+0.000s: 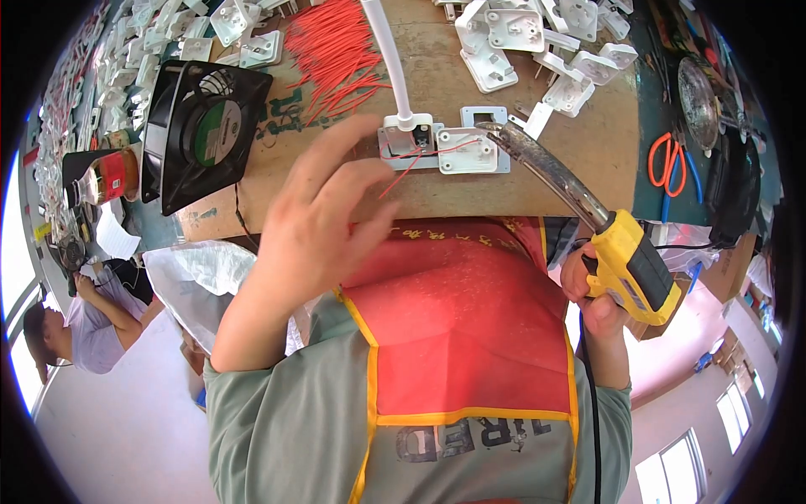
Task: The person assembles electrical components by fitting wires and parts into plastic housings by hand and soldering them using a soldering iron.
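Observation:
My right hand grips the yellow handle of a soldering gun. Its long metal barrel reaches up and left, with the tip at the right end of a small white plastic housing. A grey metal fixture carries this housing and a second white casing beside it. Thin red wires run across the two parts, one loose end pointing toward me. Just left of that end, my left hand hovers with fingers curved and apart, nothing visible between them. A white tube comes down onto the left casing.
A pile of red wires lies at the back. White plug housings are heaped right and left. A black fan and a jar stand left. Orange-handled scissors lie right. Another person sits at far left.

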`<action>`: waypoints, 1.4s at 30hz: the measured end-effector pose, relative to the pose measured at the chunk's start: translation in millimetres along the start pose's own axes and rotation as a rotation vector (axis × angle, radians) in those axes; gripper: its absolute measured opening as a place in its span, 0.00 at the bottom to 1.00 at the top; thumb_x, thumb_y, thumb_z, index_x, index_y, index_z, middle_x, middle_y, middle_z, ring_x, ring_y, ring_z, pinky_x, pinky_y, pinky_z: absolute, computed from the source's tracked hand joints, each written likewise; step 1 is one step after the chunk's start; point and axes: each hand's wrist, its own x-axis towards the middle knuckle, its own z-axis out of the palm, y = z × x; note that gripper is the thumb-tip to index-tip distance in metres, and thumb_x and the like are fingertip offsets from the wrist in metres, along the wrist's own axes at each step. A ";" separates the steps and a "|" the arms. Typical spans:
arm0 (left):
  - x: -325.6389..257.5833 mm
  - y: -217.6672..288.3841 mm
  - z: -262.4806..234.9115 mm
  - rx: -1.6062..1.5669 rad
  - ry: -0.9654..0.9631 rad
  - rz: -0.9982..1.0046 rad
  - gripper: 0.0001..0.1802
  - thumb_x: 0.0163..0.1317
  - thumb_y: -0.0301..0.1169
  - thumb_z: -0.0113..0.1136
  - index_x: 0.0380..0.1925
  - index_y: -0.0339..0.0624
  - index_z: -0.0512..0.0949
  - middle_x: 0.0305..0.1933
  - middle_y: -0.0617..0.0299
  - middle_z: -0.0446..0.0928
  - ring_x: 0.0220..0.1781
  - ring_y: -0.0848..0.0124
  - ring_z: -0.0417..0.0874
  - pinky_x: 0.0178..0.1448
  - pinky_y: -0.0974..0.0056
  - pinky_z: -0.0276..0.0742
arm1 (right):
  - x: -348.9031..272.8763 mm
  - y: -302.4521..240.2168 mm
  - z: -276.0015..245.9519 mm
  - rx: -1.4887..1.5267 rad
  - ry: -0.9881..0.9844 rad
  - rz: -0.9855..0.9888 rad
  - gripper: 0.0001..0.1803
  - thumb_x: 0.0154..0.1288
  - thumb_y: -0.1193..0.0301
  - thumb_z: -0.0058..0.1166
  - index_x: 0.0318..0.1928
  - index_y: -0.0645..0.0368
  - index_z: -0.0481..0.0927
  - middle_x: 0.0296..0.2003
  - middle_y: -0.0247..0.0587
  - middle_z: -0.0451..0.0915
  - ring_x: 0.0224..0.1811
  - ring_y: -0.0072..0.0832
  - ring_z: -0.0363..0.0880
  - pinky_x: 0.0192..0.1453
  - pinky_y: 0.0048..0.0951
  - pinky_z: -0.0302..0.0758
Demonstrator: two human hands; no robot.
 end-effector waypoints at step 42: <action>29.9 11.4 59.7 -0.114 0.212 0.003 0.04 0.50 0.25 0.70 0.26 0.42 0.84 0.69 0.43 0.67 0.72 0.47 0.65 0.68 0.54 0.66 | -11.4 3.8 -20.9 -0.301 -0.101 -0.136 0.21 0.61 0.54 0.63 0.27 0.59 0.75 0.20 0.35 0.73 0.19 0.29 0.71 0.24 0.28 0.66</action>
